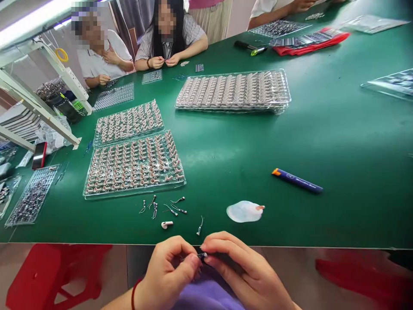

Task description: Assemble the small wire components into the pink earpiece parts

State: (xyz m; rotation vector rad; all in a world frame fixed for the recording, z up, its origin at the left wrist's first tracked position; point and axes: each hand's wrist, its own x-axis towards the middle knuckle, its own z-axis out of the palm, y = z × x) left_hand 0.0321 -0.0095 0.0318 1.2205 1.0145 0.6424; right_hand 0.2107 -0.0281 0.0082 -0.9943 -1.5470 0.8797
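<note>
My left hand (171, 273) and my right hand (243, 273) meet just below the table's front edge. Between their fingertips is a small dark circuit piece (202, 255), like the wired ones on the table; fingers cover most of it. Both hands are closed in a pinch on it. Beyond them on the green table lie a single wired circuit piece (200, 226), a white earbud shell (167, 224) and several more wired circuit pieces (174, 210). A clear tray (135, 192) full of earbud shells stands farther left.
A blue pen-like tool (297, 181) and a whitish pad (241, 212) lie to the right. Behind are another shell tray (129, 122) and a tray stack (232, 107). Several people sit across the table. A white frame (61, 77), phone (39, 155) and red stool (54, 275) are left.
</note>
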